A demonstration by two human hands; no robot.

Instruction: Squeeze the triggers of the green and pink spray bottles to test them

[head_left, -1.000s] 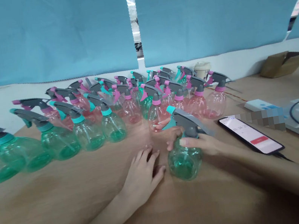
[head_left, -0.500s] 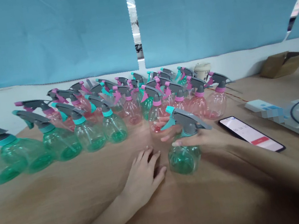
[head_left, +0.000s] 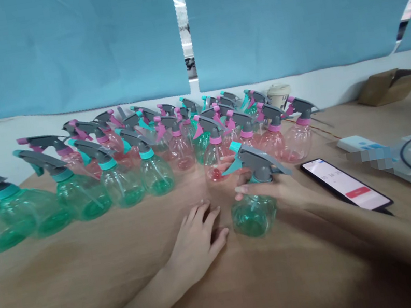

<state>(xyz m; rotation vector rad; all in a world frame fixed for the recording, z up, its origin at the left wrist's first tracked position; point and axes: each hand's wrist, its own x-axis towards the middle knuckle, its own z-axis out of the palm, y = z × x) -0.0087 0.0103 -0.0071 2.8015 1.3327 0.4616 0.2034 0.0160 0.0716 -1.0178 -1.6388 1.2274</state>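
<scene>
Head view: green spray bottle [head_left: 254, 217], neck held in my right hand's [head_left: 275, 189] curled grip, likely for steadiness. Left hand [head_left: 195, 241] empty, half-open on worktop [head_left: 91, 273].

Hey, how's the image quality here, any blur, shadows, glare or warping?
Head view: the right hand looks slightly soft around the green spray bottle; a dark shadow lies on the table below the right forearm; small glints show on the bottles; those at the left edge look stretched and leaning; the phone's last digits are too smeared to read.
</scene>
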